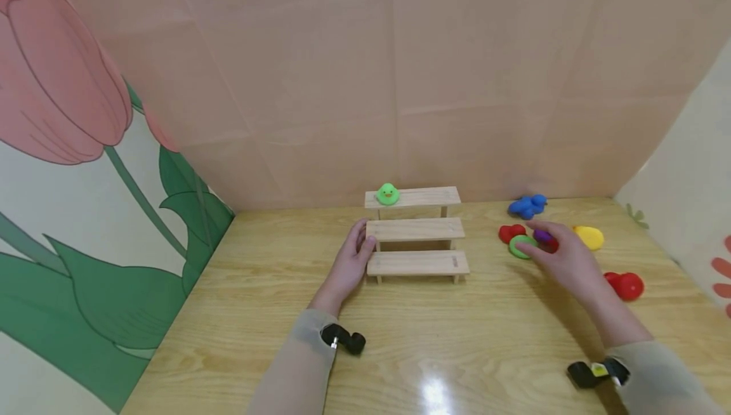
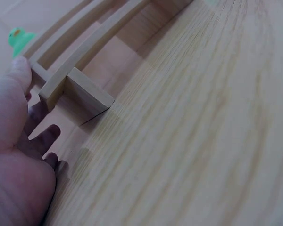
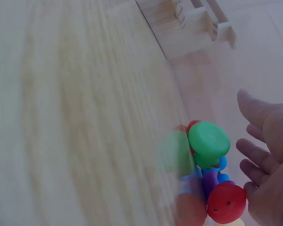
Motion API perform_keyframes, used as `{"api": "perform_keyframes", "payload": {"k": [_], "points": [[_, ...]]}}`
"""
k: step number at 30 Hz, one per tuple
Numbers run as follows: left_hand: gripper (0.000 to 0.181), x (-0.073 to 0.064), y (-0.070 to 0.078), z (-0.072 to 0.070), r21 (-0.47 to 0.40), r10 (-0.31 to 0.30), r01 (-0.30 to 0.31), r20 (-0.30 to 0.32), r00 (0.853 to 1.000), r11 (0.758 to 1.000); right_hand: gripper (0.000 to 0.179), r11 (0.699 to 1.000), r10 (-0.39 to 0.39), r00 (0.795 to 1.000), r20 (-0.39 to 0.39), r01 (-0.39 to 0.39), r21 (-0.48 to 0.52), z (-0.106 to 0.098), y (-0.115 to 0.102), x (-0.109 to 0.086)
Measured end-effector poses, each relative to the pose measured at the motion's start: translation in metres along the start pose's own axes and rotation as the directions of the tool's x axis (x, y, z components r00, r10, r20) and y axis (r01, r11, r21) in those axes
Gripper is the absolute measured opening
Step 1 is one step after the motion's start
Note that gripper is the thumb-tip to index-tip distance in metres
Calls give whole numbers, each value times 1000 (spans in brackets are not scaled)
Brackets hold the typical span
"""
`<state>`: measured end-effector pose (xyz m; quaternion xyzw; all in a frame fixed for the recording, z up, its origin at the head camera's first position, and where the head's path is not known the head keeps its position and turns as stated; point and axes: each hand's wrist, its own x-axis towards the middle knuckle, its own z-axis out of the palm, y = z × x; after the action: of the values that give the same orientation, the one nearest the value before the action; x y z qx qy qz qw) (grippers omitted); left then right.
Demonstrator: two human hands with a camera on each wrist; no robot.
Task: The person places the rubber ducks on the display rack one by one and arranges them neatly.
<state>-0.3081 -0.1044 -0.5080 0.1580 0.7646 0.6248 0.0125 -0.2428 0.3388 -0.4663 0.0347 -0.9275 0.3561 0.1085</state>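
Observation:
A three-step wooden stand (image 1: 415, 230) stands on the table, with a green rubber duck (image 1: 388, 194) at the left of its top step. At the stand's left end, my left hand (image 1: 349, 263) grips the side, thumb by the middle step; in the left wrist view its fingers curl beside the step ends. My right hand (image 1: 571, 263) hovers over a group of toys with thumb and fingers apart, holding nothing. Nearest to it is a green toy (image 3: 208, 141), lying beside a red toy (image 1: 511, 233) and a purple one (image 1: 542, 235) partly hidden by the fingers.
A blue duck-shaped toy (image 1: 528, 206) lies at the back right, and a yellow toy (image 1: 589, 237) sits beyond my right hand. Another red toy (image 1: 628, 286) is beside the right wrist. A paper-covered wall (image 1: 320, 85) rises behind the wooden table (image 1: 274, 364).

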Motion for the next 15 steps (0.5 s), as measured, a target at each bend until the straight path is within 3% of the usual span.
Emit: {"api": "perform_keyframes", "payload": {"k": [5, 15], "points": [[63, -1, -1, -1, 24, 0, 0, 5, 1000, 1000, 70, 1000, -8, 1000, 10, 9, -7, -1, 3, 0], [63, -1, 0, -2, 21, 0, -1, 28, 1000, 1000, 54, 991, -107, 994, -25, 105, -86, 1, 7, 1]]}}
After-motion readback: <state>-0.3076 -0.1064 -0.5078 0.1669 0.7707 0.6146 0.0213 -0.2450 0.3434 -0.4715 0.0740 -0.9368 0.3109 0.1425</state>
